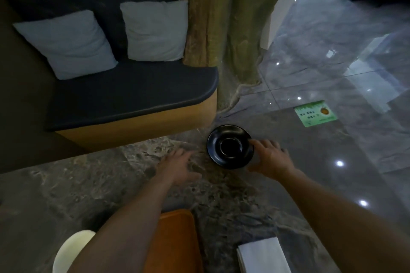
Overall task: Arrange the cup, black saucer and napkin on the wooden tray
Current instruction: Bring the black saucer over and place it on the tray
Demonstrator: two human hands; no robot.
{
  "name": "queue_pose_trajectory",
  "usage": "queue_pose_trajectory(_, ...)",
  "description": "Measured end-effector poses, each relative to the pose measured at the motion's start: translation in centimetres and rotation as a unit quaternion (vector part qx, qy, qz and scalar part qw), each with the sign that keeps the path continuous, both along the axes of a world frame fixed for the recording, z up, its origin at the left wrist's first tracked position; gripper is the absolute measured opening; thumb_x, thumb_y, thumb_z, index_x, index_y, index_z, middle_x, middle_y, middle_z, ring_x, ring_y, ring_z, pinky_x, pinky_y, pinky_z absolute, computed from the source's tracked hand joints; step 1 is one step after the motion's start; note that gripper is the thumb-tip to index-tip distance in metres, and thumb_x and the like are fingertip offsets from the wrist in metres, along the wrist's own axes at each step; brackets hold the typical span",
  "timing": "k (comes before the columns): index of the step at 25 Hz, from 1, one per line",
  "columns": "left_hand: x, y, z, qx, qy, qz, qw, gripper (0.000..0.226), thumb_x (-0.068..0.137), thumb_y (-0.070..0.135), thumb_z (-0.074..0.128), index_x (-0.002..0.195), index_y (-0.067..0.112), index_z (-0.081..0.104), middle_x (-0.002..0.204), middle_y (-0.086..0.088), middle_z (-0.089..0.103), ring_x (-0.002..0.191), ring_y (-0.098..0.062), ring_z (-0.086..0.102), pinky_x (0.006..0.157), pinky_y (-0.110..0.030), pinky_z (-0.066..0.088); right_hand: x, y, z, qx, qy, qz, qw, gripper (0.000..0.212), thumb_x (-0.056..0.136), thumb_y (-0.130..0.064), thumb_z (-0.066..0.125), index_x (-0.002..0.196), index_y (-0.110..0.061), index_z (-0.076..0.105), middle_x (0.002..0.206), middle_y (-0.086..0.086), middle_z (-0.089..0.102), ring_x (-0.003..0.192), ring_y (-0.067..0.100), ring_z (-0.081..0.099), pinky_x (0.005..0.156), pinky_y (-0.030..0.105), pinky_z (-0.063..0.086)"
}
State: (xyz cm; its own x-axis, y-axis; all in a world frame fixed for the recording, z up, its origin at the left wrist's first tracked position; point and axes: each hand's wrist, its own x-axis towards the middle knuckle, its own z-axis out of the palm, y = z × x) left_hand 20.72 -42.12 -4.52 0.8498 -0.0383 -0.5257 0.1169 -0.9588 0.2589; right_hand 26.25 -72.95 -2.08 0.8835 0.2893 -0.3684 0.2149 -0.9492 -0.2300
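Observation:
The black saucer lies on the marble table near its far edge. My right hand is at the saucer's right rim, fingers spread and touching or nearly touching it. My left hand hovers open just left of the saucer, palm down over the table. The wooden tray sits at the near edge, partly hidden under my left forearm. A pale cup stands left of the tray, cut off by the frame. The white napkin lies at the near right.
The marble table ends just beyond the saucer. Behind it is a dark bench with two grey cushions and a tree-trunk pillar. Glossy tiled floor with a green sticker lies to the right.

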Motion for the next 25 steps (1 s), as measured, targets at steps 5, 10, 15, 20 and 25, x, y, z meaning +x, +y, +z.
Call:
queue_pose_trajectory(5,2.7,-1.5,-0.9,-0.011,0.0,0.0,1.0,0.119,0.058,0.084,0.063,0.152,0.041,0.006,0.164,0.009,0.004,0.151,-0.022,0.0,0.119,-0.052,0.012,2.5,-0.2,-1.7,0.001,0.055,-0.003,0.998,0.125,0.053,-0.074,0.071,0.147,-0.043,-0.006,0.16,0.001,0.009,0.145,0.036,-0.002,0.112,0.064,0.009)
queue_pose_trajectory(10,4.5,-3.5,-2.3,-0.03,0.022,0.0,0.999,0.14,0.044,0.088,0.066,0.149,0.044,-0.016,0.163,0.014,-0.017,0.15,-0.023,-0.017,0.12,-0.059,0.005,3.5,-0.6,-3.8,-0.011,0.08,0.005,0.997,0.135,0.045,-0.081,0.07,0.143,-0.048,-0.018,0.162,-0.002,-0.011,0.144,0.038,-0.021,0.111,0.068,-0.007)
queue_pose_trajectory(15,4.9,-4.4,-3.5,-0.049,0.011,0.028,0.998,0.148,0.036,0.09,0.066,0.148,0.042,-0.019,0.162,0.016,-0.018,0.149,-0.021,-0.022,0.119,-0.061,-0.002,3.9,-0.8,-5.5,0.025,0.078,0.002,0.997,0.14,0.034,-0.09,0.061,0.136,-0.054,-0.027,0.161,-0.001,-0.017,0.142,0.036,-0.026,0.108,0.069,-0.013)
queue_pose_trajectory(20,4.7,-4.9,-4.1,-0.061,0.001,0.05,0.997,0.15,0.032,0.088,0.068,0.148,0.044,-0.017,0.161,0.017,-0.019,0.148,-0.019,-0.023,0.117,-0.063,-0.005,3.5,-0.9,-6.6,0.064,0.075,-0.017,0.995,0.141,0.028,-0.092,0.058,0.137,-0.055,-0.024,0.16,-0.004,-0.021,0.142,0.032,-0.028,0.107,0.066,-0.018)
queue_pose_trajectory(25,4.1,-5.3,-3.7,-0.074,-0.001,0.068,0.995,0.148,0.036,0.081,0.075,0.148,0.045,-0.015,0.162,0.018,-0.018,0.148,-0.02,-0.023,0.114,-0.064,-0.007,3.4,-1.0,-6.8,0.081,0.077,-0.021,0.994,0.14,0.028,-0.086,0.065,0.137,-0.058,-0.019,0.16,-0.006,-0.021,0.141,0.032,-0.03,0.106,0.065,-0.02)
